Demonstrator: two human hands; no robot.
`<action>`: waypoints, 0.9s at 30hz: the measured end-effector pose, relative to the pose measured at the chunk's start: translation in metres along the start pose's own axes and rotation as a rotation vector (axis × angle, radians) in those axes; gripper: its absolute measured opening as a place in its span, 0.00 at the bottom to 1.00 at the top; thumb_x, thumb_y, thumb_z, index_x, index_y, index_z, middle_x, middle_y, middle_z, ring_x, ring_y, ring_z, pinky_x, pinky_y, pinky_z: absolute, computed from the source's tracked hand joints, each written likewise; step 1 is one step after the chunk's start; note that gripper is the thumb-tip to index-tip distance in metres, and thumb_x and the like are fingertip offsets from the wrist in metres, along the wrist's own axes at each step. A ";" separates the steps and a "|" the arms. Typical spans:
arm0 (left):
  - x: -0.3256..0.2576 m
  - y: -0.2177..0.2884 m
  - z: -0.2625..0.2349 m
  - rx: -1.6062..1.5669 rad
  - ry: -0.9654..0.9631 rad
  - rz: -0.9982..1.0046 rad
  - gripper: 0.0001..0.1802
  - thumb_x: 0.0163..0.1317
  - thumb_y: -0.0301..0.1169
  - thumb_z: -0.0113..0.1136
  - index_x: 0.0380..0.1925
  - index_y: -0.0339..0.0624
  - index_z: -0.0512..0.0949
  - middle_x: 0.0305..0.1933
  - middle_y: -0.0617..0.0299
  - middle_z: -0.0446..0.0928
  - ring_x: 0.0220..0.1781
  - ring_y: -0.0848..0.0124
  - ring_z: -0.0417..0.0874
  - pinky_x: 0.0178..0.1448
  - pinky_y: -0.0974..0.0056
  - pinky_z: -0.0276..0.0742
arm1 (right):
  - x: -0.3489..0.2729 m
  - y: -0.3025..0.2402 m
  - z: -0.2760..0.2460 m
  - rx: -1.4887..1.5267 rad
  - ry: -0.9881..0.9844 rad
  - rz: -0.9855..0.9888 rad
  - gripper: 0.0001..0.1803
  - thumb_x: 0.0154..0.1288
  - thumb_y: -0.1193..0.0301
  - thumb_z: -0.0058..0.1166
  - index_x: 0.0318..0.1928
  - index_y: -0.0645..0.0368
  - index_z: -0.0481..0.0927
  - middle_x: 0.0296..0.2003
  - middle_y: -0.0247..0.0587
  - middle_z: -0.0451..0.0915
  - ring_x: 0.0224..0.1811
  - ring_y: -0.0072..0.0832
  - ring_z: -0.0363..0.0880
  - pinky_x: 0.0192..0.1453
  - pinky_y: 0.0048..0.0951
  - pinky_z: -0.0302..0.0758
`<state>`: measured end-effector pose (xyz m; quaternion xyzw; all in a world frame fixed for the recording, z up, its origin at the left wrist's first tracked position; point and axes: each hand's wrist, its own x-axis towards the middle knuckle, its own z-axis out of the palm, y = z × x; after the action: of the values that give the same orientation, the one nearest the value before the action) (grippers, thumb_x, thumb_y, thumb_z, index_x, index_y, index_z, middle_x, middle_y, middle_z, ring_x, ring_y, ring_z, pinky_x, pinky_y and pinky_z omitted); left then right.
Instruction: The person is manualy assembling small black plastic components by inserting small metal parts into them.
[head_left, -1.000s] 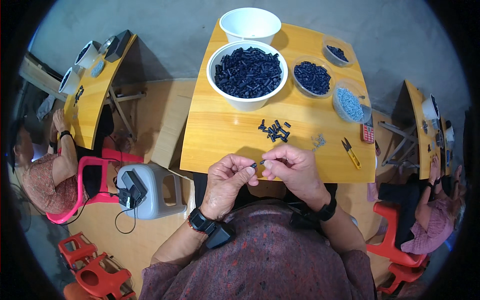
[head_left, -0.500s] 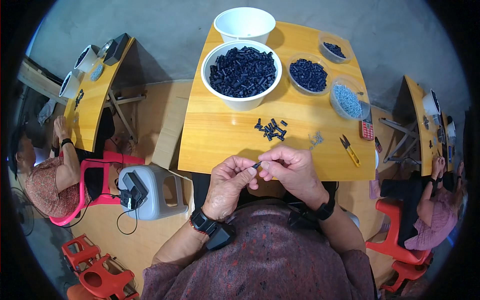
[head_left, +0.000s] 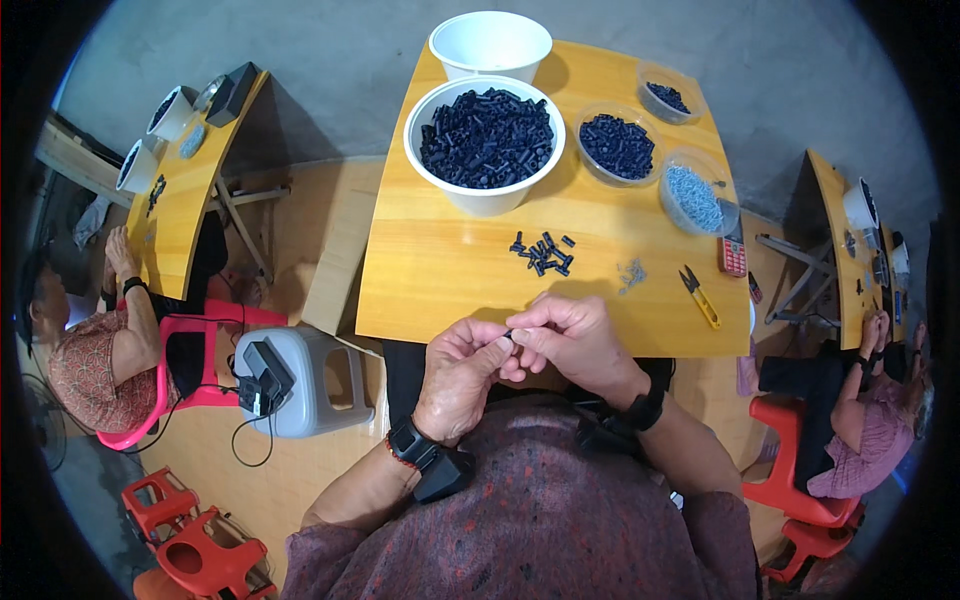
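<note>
Over the table's near edge, my left hand (head_left: 462,372) pinches a small black plastic part (head_left: 509,334) between thumb and fingers. My right hand (head_left: 578,342) meets it there, its thumb and forefinger closed on the same part. Fingertips hide most of the piece. Just beyond my hands lies a loose pile of small black tubular parts (head_left: 543,254). To its right is a little heap of tiny metal screws (head_left: 631,273).
A white bowl of black parts (head_left: 484,195) stands before another white bowl (head_left: 490,48). Clear tubs hold black parts (head_left: 616,145), (head_left: 667,98) and screws (head_left: 692,199). Yellow-handled snips (head_left: 702,298) and a red phone (head_left: 733,255) lie right. People sit at side tables.
My fingers have drawn tighter together, and the right thumb has moved left over the black part, hiding more of it. The piles look unchanged.
</note>
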<state>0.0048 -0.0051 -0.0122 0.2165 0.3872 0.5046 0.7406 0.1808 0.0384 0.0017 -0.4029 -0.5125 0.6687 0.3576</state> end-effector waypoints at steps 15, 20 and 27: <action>0.001 0.008 -0.003 -0.110 0.047 -0.100 0.06 0.68 0.24 0.57 0.42 0.34 0.79 0.37 0.57 0.83 0.38 0.70 0.85 0.46 0.62 0.85 | -0.006 -0.015 0.010 -0.503 0.014 -0.297 0.17 0.58 0.77 0.65 0.48 0.67 0.79 0.34 0.45 0.81 0.32 0.32 0.83 0.38 0.29 0.80; -0.004 0.015 0.002 -0.179 0.010 -0.175 0.08 0.67 0.24 0.56 0.43 0.35 0.80 0.39 0.59 0.83 0.43 0.70 0.84 0.48 0.62 0.84 | -0.005 -0.018 0.014 -0.797 0.019 -0.480 0.10 0.58 0.73 0.61 0.37 0.64 0.76 0.31 0.49 0.76 0.33 0.49 0.79 0.37 0.42 0.77; -0.010 0.014 -0.004 -0.127 0.016 -0.229 0.07 0.69 0.26 0.55 0.38 0.33 0.80 0.38 0.58 0.82 0.38 0.71 0.83 0.45 0.62 0.84 | -0.010 -0.019 0.014 -0.896 -0.065 -0.532 0.09 0.58 0.71 0.59 0.33 0.64 0.74 0.30 0.48 0.75 0.31 0.46 0.80 0.34 0.42 0.77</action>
<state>-0.0085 -0.0091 -0.0005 0.1196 0.3827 0.4418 0.8025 0.1732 0.0280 0.0238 -0.3513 -0.8437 0.2822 0.2917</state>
